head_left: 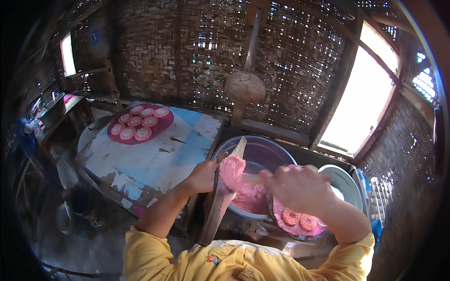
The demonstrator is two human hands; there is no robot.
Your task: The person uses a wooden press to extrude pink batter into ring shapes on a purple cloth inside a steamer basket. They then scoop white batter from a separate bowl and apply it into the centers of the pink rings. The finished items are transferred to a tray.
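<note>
Pink dough [233, 169] on wooden board [220, 196], left hand [202, 175] gripping, right hand [295, 186] curled.

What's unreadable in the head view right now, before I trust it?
- Right hand: motion-blurred; the tool it holds against the pink dough cannot be made out.
- Left hand: fingers hidden behind the wooden board.
- Metal basin: contents partly covered by board and hands.
- Left edge: dark and too small to read.

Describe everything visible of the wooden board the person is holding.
The wooden board is a long, narrow, weathered brown plank, tilted upright with its pointed top end over the large basin. The left hand grips its middle from the left. A lump of pink dough sits against its upper right face, where the right hand works.
</note>
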